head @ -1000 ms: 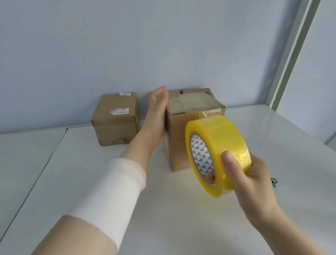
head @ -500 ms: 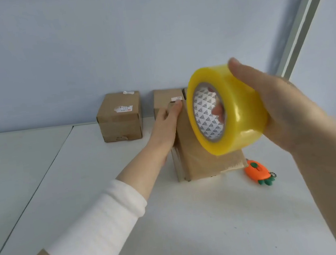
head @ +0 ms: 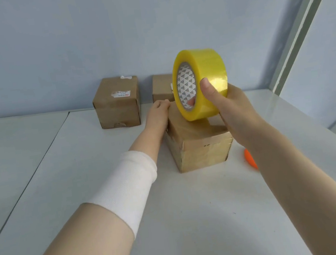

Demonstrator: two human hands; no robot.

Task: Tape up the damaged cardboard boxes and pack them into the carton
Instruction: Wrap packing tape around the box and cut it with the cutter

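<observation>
Two hands are busy, each closed on something different. The right hand (head: 231, 111) grips the tape roll (head: 208, 69), its thumb pressed on the yellow outer band and a fingertip showing inside the patterned core. The roll stands on edge just above the top of the near box (head: 202, 147). Held like this, it could turn on the fingers and pay tape out along the top. The roll hides the spot beneath it, so I cannot tell whether a free end is stuck down there.

The left hand (head: 158, 111) sits at the far left top edge of that box with its fingers curled over it. I judge it is there to brace the box against the tug of the tape. A white sleeve band (head: 128, 187) wraps the left forearm.

The near box rests on the bench (head: 74, 181). Its front face is glossy and wrinkled with tape, and its upper front edge looks creased, which fits a damaged box in mid-repair.

Two more boxes stand at the back against the wall. The labelled box (head: 117, 104) is off to the left, well apart. The rear box (head: 161, 88) is partly hidden by the roll. They seem parked there out of the working space.

An orange object (head: 250, 159) peeks out beside the right forearm, too hidden to name. No carton is in view, so packing looks some way off.
</observation>
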